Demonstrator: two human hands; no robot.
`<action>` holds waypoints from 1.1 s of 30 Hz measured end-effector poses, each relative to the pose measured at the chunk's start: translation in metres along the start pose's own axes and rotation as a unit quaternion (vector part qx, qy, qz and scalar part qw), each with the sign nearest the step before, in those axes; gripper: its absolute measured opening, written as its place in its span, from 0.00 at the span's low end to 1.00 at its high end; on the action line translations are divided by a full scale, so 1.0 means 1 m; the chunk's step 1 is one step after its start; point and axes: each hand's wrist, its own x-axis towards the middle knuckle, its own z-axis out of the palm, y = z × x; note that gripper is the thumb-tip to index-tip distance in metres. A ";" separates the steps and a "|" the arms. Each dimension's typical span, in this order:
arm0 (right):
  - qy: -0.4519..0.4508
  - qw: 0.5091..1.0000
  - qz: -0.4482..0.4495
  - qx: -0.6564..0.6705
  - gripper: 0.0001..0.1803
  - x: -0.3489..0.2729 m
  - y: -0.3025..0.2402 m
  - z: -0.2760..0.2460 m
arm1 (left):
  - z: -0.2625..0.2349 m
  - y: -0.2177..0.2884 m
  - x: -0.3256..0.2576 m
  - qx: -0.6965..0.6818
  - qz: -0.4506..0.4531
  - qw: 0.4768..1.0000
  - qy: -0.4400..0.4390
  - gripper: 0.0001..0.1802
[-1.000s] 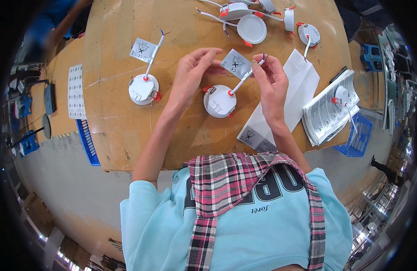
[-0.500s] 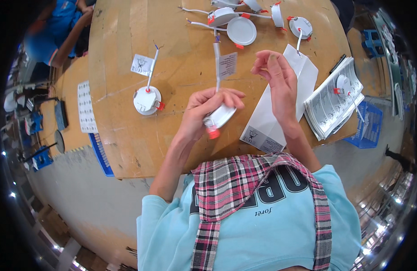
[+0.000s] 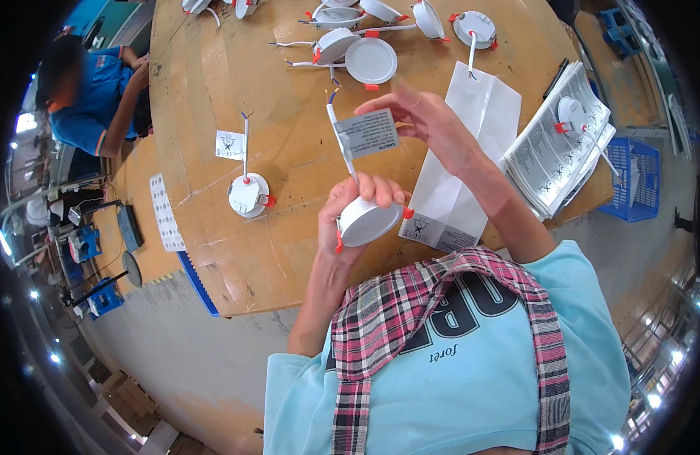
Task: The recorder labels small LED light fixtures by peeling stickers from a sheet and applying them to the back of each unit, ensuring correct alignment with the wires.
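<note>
My left hand [image 3: 342, 212] is closed round a white round downlight [image 3: 371, 221] with red-tipped spring clips, its smooth face tilted up. From it a white cable [image 3: 335, 125] rises away from me, ending in bare coloured wires. A grey printed label [image 3: 367, 135] is stuck on that cable like a flag. My right hand [image 3: 439, 130] has its fingers at the label's upper right edge, seemingly pinching it; the fingertips are partly hidden behind it. On the table to the left lies another downlight [image 3: 247, 195], back up, with a white label [image 3: 229, 145] on its cable.
Several downlights [image 3: 371, 61] lie at the far side of the table [image 3: 206, 243]. On the right are a white label sheet [image 3: 471, 114], a paper stack [image 3: 543, 163] with a downlight [image 3: 570, 114] on it, and a blue crate [image 3: 637, 178]. A person [image 3: 96, 95] sits at far left.
My right hand has moved left onto the label. The downlight in my left hand has turned so its face shows more. The whole view has shifted slightly.
</note>
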 end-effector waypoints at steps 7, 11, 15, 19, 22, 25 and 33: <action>-0.106 0.988 0.045 -0.106 0.14 0.012 -0.008 0.006 | 0.001 -0.009 -0.005 0.047 -0.003 0.999 0.012 0.19; -0.120 0.985 0.034 -0.123 0.14 0.013 -0.005 0.001 | 0.000 -0.011 -0.008 0.052 -0.007 0.998 0.033 0.18; -0.171 0.964 0.028 -0.203 0.12 0.014 -0.015 0.000 | -0.004 -0.010 -0.009 0.070 -0.024 0.997 0.030 0.18; -0.179 0.958 0.023 -0.221 0.12 0.016 -0.014 -0.009 | 0.001 -0.009 -0.005 0.109 -0.063 0.991 0.045 0.18; -0.162 0.963 0.029 -0.215 0.12 0.015 -0.011 -0.014 | -0.007 -0.008 -0.001 0.084 -0.065 0.994 0.025 0.17; -0.156 0.971 0.010 -0.180 0.12 0.012 -0.006 -0.018 | -0.010 -0.005 0.002 0.040 -0.047 0.998 -0.004 0.17; -0.022 0.999 0.047 0.015 0.43 0.005 0.011 -0.018 | -0.002 0.001 0.000 -0.104 -0.016 0.994 -0.020 0.17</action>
